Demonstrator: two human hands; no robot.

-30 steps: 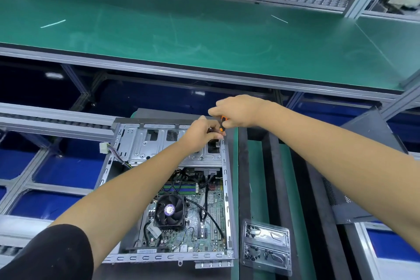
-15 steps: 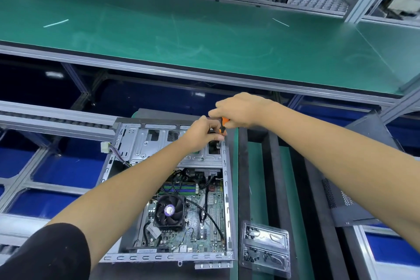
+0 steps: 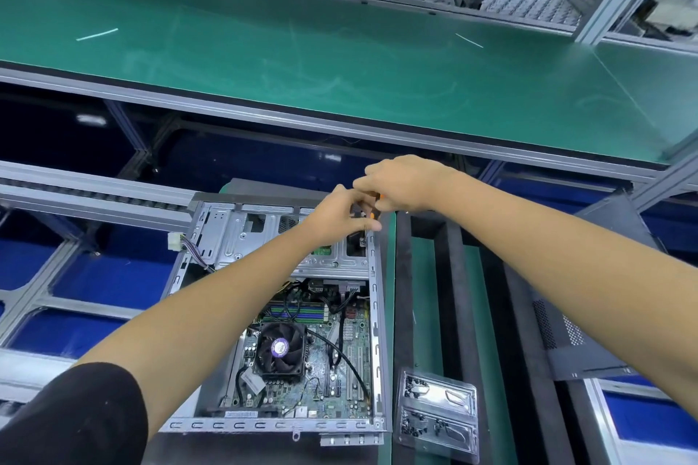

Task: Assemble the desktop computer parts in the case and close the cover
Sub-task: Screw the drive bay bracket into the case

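An open grey computer case (image 3: pixel 211 234) lies flat below me, its motherboard and black CPU fan (image 3: pixel 281 349) showing. Both hands meet over the case's far right corner at the drive cage. My right hand (image 3: pixel 400 181) grips an orange-and-black screwdriver (image 3: pixel 374 213), most of it hidden under the fingers. My left hand (image 3: pixel 340 213) curls its fingers round the tool's lower part, just above the cage. The tip is hidden. The dark side cover (image 3: pixel 589 313) leans at the right.
A clear plastic tray (image 3: pixel 438 415) with small screws lies right of the case on the green mat. A white connector on coloured wires (image 3: pixel 174 241) hangs off the case's left side. A wide green bench (image 3: pixel 340 60) runs across the back, roller rails at left.
Both hands stay at the far right corner of the case with the screwdriver; they shift only slightly. The view has tilted a little.
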